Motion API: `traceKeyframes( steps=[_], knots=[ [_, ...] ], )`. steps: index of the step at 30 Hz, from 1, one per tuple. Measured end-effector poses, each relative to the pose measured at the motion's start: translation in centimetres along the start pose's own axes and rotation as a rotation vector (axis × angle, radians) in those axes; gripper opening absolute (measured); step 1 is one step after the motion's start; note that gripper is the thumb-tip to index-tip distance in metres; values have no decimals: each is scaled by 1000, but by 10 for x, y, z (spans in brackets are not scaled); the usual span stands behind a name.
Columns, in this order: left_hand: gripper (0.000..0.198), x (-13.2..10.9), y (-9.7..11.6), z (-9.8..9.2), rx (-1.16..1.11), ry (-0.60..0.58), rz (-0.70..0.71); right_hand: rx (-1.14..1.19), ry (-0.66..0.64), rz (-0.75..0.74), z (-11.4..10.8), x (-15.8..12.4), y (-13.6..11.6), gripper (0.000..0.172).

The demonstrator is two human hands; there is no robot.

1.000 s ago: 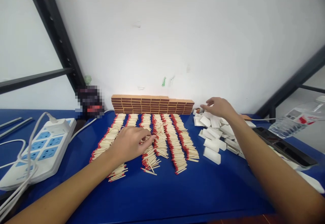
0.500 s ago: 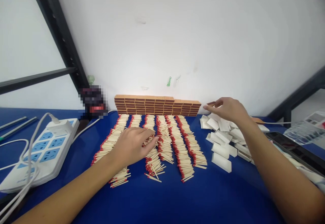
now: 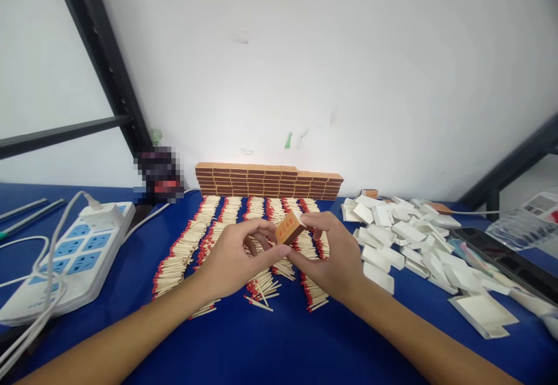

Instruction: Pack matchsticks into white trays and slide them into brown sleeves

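A small orange-and-brown matchbox (image 3: 290, 228) is tilted in the air above the rows of matches. My right hand (image 3: 333, 254) grips its right side between thumb and fingers. From the other side, my left hand (image 3: 238, 254) closes on the box's left end, its thumb at the lower corner; its inner fingers are partly hidden. Below both hands lie several long rows of red-tipped matches (image 3: 192, 239) on the blue table (image 3: 279, 350). Behind the rows, more matchboxes (image 3: 265, 181) are stacked like a low wall.
To the right spreads a heap of white matchbox trays (image 3: 410, 231), with another matchbox (image 3: 369, 193) behind it and a dark phone (image 3: 505, 257) beside it. A white power strip (image 3: 96, 257) with cables sits at left. A white wall (image 3: 305, 82) rises behind.
My right hand has come from beside the stack down to the middle, where it now holds a matchbox. My left hand has shifted slightly and now meets it at the box.
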State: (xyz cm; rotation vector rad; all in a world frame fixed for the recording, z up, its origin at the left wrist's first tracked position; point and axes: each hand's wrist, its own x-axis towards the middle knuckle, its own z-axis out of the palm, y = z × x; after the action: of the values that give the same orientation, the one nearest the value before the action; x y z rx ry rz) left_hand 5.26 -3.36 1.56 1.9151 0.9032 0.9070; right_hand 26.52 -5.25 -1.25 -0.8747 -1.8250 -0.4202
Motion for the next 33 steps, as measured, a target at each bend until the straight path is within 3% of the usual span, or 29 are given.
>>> traceKeyframes(
  steps=[4,9,12,16,20,23,26,33],
  knots=[
    [38,0,-3,1,4,9,53,81,-87,119,-2,-2,-4,46],
    [71,-1,-14,-4,300,130,244,601,-345,498,-10,7,-1,39],
    [59,0,-22,-8,421,127,425,875,-483,648,-17,12,5,40],
    [48,3,-25,-8,470,108,545,1070,-622,694,-22,13,9,42],
    [44,5,-22,-7,457,91,636,1073,-715,732,-23,12,12,45],
    [35,7,-23,-8,423,74,593,1017,-760,778,-22,11,15,46],
    [34,9,-25,-12,443,114,553,1024,-736,806,-21,11,18,42],
    [30,8,-25,-14,534,132,632,932,-698,836,-18,9,14,32]
  ],
)
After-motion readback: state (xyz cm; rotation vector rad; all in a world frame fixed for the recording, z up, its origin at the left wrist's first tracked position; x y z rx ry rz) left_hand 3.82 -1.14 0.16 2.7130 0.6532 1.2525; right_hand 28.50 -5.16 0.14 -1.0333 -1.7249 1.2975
